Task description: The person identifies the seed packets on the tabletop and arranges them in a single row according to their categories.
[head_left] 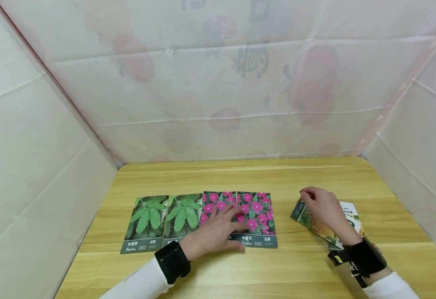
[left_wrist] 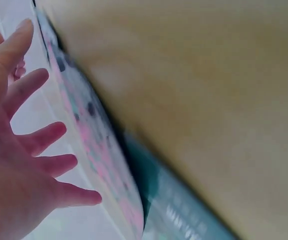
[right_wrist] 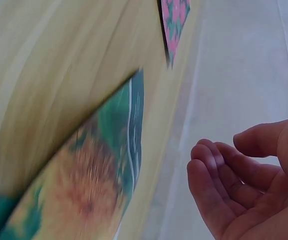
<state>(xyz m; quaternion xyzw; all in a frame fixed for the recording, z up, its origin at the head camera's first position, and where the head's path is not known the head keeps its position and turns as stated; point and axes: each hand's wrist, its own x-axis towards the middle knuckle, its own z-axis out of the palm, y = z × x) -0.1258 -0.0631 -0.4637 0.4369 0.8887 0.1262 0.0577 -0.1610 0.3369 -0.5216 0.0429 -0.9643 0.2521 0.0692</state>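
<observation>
Four-in-a-row is how the seed packets lie: several flat packets side by side, with a green-leaf packet (head_left: pixel 145 218) and its twin (head_left: pixel 184 214) on the left. Beside them are a pink-flower packet (head_left: pixel 218 199) and a matching pink-flower packet (head_left: pixel 260 220). My left hand (head_left: pixel 214 234) spreads its fingers over the pink pair, holding nothing; contact is unclear. My right hand (head_left: pixel 324 209), fingers loosely bent and holding nothing, hovers over an orange-flower packet (right_wrist: pixel 91 175). That packet lies tilted over other packets, partly hidden by the hand and wrist.
A white-topped packet (head_left: pixel 352 209) pokes out from the right-hand pile. Pale printed cloth (head_left: pixel 188 95) hangs behind the wooden table (head_left: pixel 278 270), with cloth walls at both sides. Black straps circle both wrists.
</observation>
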